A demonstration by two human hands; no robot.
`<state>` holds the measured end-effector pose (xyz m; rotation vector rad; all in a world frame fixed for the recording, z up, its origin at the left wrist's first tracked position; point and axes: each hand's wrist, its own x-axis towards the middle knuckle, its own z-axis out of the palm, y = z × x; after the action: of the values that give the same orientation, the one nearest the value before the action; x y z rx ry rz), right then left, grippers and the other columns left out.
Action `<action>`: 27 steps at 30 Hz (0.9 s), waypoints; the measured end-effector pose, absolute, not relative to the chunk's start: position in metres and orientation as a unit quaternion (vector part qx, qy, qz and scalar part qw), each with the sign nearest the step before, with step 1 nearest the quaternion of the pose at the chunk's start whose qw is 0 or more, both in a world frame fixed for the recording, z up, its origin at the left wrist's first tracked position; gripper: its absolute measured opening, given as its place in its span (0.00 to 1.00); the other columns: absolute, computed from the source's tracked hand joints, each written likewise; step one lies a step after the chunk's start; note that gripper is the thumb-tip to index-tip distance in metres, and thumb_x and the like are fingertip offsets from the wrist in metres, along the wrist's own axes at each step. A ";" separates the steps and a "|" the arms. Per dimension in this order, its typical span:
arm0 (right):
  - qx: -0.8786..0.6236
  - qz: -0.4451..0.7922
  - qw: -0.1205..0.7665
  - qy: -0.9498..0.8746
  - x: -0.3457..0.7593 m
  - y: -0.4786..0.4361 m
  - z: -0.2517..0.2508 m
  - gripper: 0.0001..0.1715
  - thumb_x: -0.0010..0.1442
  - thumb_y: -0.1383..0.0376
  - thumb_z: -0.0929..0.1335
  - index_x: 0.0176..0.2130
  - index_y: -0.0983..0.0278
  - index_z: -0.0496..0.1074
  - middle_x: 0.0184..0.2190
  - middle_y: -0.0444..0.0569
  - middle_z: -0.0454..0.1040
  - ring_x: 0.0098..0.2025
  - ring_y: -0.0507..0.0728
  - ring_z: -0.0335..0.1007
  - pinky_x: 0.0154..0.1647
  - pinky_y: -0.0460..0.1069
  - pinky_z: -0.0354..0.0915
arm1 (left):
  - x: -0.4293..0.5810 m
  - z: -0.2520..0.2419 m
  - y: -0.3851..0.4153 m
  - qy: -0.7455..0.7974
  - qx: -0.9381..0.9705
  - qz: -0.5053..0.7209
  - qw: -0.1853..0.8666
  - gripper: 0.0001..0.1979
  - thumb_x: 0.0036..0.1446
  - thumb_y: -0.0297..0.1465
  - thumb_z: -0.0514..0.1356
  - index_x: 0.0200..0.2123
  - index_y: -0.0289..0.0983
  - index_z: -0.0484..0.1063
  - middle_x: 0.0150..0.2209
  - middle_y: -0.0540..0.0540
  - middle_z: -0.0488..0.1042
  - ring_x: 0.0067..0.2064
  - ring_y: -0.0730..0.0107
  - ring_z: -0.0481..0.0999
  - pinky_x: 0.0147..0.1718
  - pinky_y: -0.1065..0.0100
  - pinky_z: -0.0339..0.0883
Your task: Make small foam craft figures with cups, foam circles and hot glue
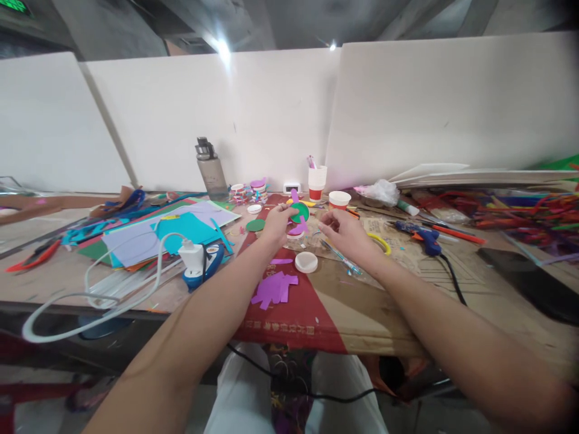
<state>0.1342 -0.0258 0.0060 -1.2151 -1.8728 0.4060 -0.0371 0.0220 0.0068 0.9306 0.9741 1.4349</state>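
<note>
My left hand pinches the left edge of a green paper disc, raised above the table. Purple strips stick out from the disc at its top and bottom. To the right of it, my right hand is held with its fingers curled and a little apart; nothing shows between them. Beneath the hands stands a round white lid, beside a pile of cut purple paper strips. Another green disc lies left of my left wrist.
At the left are stacked coloured paper sheets and a white plug with a looping cable. A bottle and paper cups stand along the white wall. A blue glue gun and a black phone-like slab lie right.
</note>
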 end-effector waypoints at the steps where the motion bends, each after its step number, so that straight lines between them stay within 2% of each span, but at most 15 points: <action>1: -0.474 0.166 0.399 -0.768 0.132 -0.029 0.007 0.07 0.59 0.62 0.67 0.36 0.63 0.71 0.34 0.48 0.75 0.32 0.54 0.68 0.35 0.49 0.62 | -0.038 0.008 0.022 0.412 0.382 0.614 0.555 0.11 0.39 0.25 0.65 0.28 0.37 0.66 0.27 0.52 0.71 0.29 0.75 0.71 0.29 0.72 0.64; 4: -0.440 0.197 0.304 -0.822 0.128 -0.039 0.008 0.09 0.58 0.62 0.69 0.39 0.63 0.74 0.37 0.50 0.77 0.35 0.55 0.70 0.37 0.49 0.63 | -0.038 0.008 0.022 0.410 0.377 0.616 0.557 0.11 0.40 0.24 0.64 0.27 0.37 0.65 0.26 0.52 0.71 0.29 0.75 0.70 0.29 0.71 0.64; 9: -0.387 0.185 0.199 -0.881 0.125 -0.049 -0.002 0.23 0.53 0.60 0.74 0.50 0.60 0.74 0.49 0.54 0.76 0.51 0.63 0.70 0.50 0.54 0.63 | -0.037 0.002 0.022 0.411 0.416 0.573 0.574 0.12 0.39 0.24 0.66 0.30 0.36 0.67 0.27 0.52 0.71 0.27 0.75 0.70 0.27 0.70 0.64; 11: -0.380 0.170 0.175 -0.893 0.124 -0.050 -0.003 0.21 0.54 0.62 0.73 0.49 0.61 0.75 0.47 0.54 0.76 0.51 0.64 0.70 0.51 0.54 0.63 | -0.036 0.000 0.021 0.408 0.428 0.557 0.583 0.13 0.39 0.24 0.67 0.30 0.36 0.68 0.26 0.52 0.71 0.27 0.76 0.70 0.26 0.71 0.64; 14: -0.377 0.176 0.162 -0.895 0.127 -0.049 0.002 0.19 0.53 0.65 0.73 0.46 0.62 0.76 0.44 0.53 0.77 0.46 0.63 0.71 0.47 0.54 0.64 | -0.035 -0.003 0.019 0.409 0.442 0.542 0.586 0.12 0.41 0.24 0.69 0.30 0.34 0.70 0.27 0.51 0.72 0.27 0.77 0.71 0.27 0.72 0.65; 18: -0.397 0.243 0.216 -0.859 0.141 -0.045 0.023 0.21 0.53 0.63 0.73 0.48 0.60 0.76 0.43 0.50 0.78 0.39 0.58 0.71 0.41 0.52 0.65 | -0.035 -0.009 0.022 0.430 0.470 0.520 0.569 0.14 0.43 0.25 0.70 0.34 0.34 0.71 0.29 0.49 0.76 0.28 0.74 0.74 0.29 0.70 0.68; 21: -0.389 0.328 0.275 -0.816 0.155 -0.041 0.038 0.22 0.54 0.57 0.72 0.49 0.58 0.76 0.42 0.47 0.78 0.39 0.57 0.71 0.40 0.50 0.66 | -0.036 -0.013 0.026 0.441 0.489 0.514 0.550 0.16 0.42 0.25 0.71 0.35 0.34 0.71 0.28 0.48 0.76 0.26 0.73 0.75 0.27 0.70 0.69; 25: -0.406 0.400 0.419 -0.707 0.165 -0.030 0.044 0.24 0.53 0.52 0.72 0.47 0.61 0.76 0.41 0.48 0.77 0.36 0.54 0.69 0.35 0.48 0.65 | -0.036 -0.014 0.026 0.447 0.512 0.493 0.543 0.16 0.41 0.26 0.72 0.34 0.33 0.71 0.27 0.48 0.75 0.25 0.73 0.75 0.23 0.72 0.68; 27: -0.435 0.402 0.469 -0.655 0.165 -0.024 0.041 0.24 0.52 0.51 0.72 0.44 0.63 0.75 0.37 0.48 0.76 0.32 0.52 0.66 0.31 0.47 0.63 | -0.037 -0.011 0.024 0.443 0.535 0.467 0.547 0.15 0.41 0.27 0.73 0.33 0.33 0.73 0.27 0.47 0.76 0.25 0.73 0.75 0.22 0.73 0.68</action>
<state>0.1650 -0.0243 0.0412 -1.0673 -1.6046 0.9857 -0.0366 0.0243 -0.0109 1.2667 1.0494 1.1072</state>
